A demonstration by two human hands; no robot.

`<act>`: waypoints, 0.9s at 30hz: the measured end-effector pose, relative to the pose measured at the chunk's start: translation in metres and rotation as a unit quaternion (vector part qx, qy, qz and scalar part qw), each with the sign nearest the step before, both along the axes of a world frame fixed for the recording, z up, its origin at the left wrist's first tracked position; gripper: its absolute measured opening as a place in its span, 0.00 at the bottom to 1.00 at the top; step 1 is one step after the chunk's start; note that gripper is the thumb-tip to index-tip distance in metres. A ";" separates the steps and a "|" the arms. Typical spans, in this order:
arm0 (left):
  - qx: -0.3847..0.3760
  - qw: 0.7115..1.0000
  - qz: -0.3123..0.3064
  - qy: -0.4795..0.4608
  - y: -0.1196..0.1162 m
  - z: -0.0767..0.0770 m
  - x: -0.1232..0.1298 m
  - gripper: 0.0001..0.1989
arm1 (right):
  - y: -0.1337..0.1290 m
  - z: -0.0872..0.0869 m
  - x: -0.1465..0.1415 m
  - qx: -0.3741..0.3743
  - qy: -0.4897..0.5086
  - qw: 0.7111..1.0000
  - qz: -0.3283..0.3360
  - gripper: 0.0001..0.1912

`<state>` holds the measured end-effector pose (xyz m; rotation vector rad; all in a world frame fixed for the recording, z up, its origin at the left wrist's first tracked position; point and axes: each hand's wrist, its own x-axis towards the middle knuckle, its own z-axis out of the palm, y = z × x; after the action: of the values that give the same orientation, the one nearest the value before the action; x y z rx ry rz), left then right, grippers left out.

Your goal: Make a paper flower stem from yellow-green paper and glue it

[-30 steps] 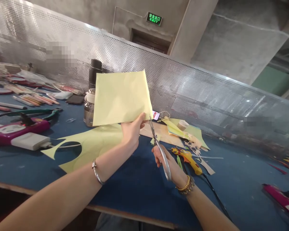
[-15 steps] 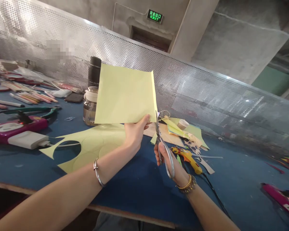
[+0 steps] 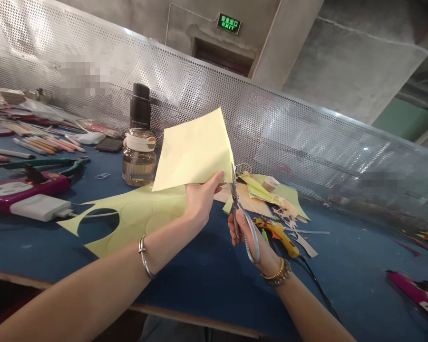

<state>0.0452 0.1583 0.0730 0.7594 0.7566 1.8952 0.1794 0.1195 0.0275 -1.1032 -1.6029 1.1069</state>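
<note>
My left hand [image 3: 201,197] pinches a pale yellow sheet of paper [image 3: 196,147] at its lower right, thumb on the near face, fingers behind. The sheet is held up off the table and tilts, its upper right corner highest. My right hand [image 3: 248,237] grips a pair of metal scissors [image 3: 249,232], blades pointing up. The blades lie at the paper's right edge, close to my left fingertips; whether they are closed on the paper I cannot tell. Under my left forearm a larger yellow sheet [image 3: 139,209] with a rounded cut-out and faint circles rests on the blue table [image 3: 199,289].
A yellow glue gun [image 3: 280,237] lies right of the scissors, paper scraps [image 3: 257,194] behind it. A lidded jar [image 3: 139,159] and a black bottle [image 3: 140,105] stand back left. Pliers [image 3: 71,166], pens [image 3: 46,145] and a purple power strip [image 3: 53,185] are left; another power strip [image 3: 415,294] lies right.
The sheet has turned and bent, its upper left corner dropping and shifting right, so more of the jar and bottle shows. Both hands and the scissors stay nearly in place.
</note>
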 end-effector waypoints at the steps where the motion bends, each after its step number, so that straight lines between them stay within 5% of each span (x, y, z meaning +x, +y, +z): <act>1: -0.001 1.000 -0.001 0.001 0.000 0.000 0.000 0.16 | 0.000 0.000 0.000 -0.002 0.002 1.000 0.001 0.23; 18: 0.057 0.995 0.023 0.078 -0.002 -0.003 -0.001 0.14 | -0.001 0.002 -0.002 -0.006 0.030 0.999 0.007 0.23; 27: 0.016 0.987 0.051 0.155 0.000 -0.008 -0.001 0.12 | -0.004 0.006 -0.004 -0.005 0.026 1.000 -0.004 0.25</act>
<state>0.0441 0.1587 0.0646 1.0698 0.9733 1.9071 0.1752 0.1155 0.0337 -1.0770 -1.5528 1.1304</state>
